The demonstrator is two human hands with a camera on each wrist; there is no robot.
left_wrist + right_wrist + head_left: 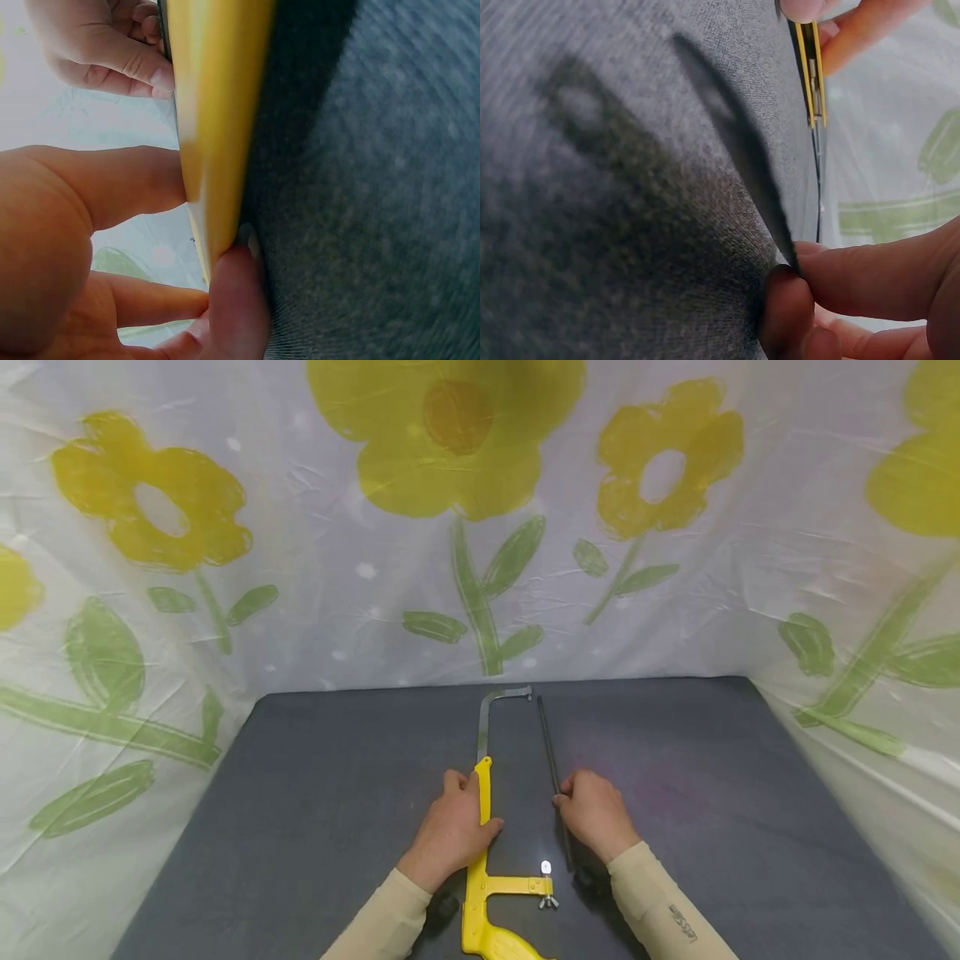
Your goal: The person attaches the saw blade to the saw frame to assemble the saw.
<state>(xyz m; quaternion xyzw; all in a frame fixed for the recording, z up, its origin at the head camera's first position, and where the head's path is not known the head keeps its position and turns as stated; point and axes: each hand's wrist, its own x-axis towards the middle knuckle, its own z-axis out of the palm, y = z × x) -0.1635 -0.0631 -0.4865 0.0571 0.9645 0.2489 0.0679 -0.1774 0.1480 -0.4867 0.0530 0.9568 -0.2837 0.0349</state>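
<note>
A yellow hacksaw frame (474, 893) with a silver front arm lies on the dark tabletop, its handle toward me. My left hand (450, 831) grips its yellow spine, thumb on one side and fingers on the other. To the right, my right hand (597, 810) pinches a dark hacksaw blade (547, 739) near its middle. In the right wrist view the blade's near end, with a hole in it, stands raised over the cloth and casts a shadow. The blade is apart from the frame, roughly alongside it. A wing nut (549, 902) sits on the frame's near post.
Dark cloth (337, 793) covers the table. A pale curtain (315, 610) with yellow flowers hangs behind the table and along both sides. Small dark objects, partly hidden, are under both wrists.
</note>
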